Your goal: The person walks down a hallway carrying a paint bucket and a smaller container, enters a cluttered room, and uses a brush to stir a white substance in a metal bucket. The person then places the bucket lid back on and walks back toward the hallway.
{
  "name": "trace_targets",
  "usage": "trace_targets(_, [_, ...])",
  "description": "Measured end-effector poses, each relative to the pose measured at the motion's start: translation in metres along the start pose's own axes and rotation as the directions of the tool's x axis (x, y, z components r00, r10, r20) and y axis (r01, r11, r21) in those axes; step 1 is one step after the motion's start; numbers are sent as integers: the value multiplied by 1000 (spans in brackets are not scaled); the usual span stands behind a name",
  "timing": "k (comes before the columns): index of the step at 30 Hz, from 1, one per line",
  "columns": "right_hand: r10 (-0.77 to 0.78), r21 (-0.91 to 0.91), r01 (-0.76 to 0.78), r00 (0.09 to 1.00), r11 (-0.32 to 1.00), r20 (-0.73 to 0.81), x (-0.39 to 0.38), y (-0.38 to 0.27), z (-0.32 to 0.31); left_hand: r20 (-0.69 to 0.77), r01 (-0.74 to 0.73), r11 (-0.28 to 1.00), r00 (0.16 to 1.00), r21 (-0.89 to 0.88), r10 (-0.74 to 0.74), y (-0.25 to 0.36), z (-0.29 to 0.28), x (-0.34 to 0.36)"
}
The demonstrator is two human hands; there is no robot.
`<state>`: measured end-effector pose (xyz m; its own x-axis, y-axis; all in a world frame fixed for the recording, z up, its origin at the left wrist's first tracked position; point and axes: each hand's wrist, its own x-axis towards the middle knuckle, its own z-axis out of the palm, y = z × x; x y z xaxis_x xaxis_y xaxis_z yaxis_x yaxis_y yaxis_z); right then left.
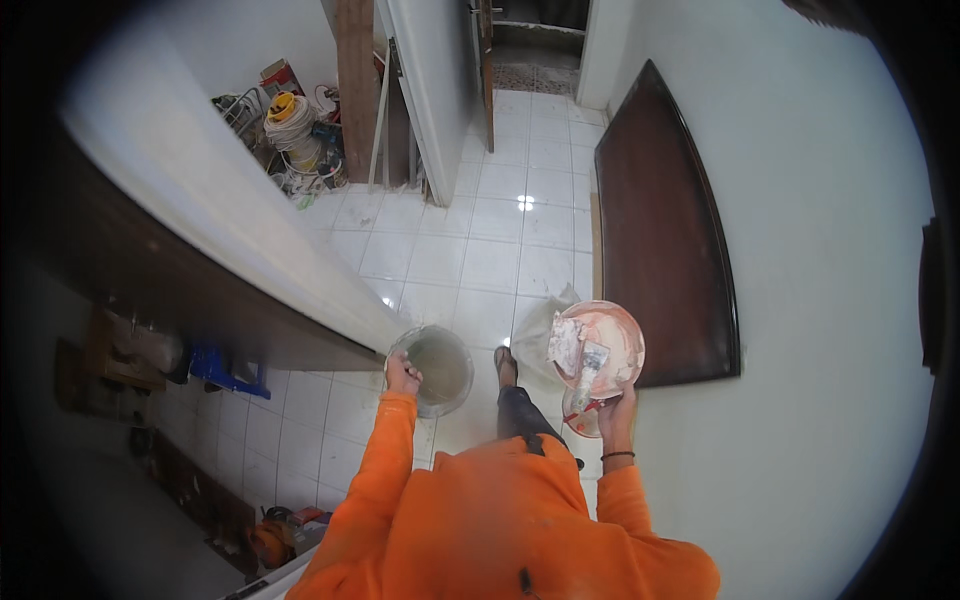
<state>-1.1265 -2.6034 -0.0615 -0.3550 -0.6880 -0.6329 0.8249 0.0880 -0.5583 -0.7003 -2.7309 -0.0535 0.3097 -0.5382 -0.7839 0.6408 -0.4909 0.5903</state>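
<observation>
The round pinkish plastic tub (642,345) of pale paste (615,330), probably weighty and slick, best held under its rim, rests in the right hand (619,414), curled around its near edge, while the left hand (403,374) pinches the rim of the round grey bucket (464,368).

- Our left hand (402,375) grips the rim of a grey bucket (467,385) holding cloudy liquid (438,366).
- Our right hand (620,414) holds a pinkish tub (641,345) with a whitish-caked tool (594,358) in it.
- Beside the tub we see translucent plastic (534,335) and a dark brown panel (665,230) against the wall (800,250).
- Beyond, we see white floor tiles (490,262), and coiled cable (290,130) at upper left.
</observation>
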Motion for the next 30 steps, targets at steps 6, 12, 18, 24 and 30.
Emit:
trace_targets(6, [42,-68,-32,989,997,141,215,-5,211,75,-133,985,987,-105,142,165,228,122])
trace_targets(12, [105,-115,-77,960,990,258,337,13,482,-102,-158,957,985,-244,136,345,363,252])
trace_targets(18, [221,-257,-111,866,960,449,462,112,736,-200,-111,914,979,-389,34,523,420,458])
trace_targets(24, [478,-486,-257,776,835,411,510,205,1027,-387,-255,832,921,-493,53,696,388,645])
trace_targets(30, [620,-694,-220,676,685,398,604,334,1261,-466,-269,807,885,-526,-9,850,345,768])
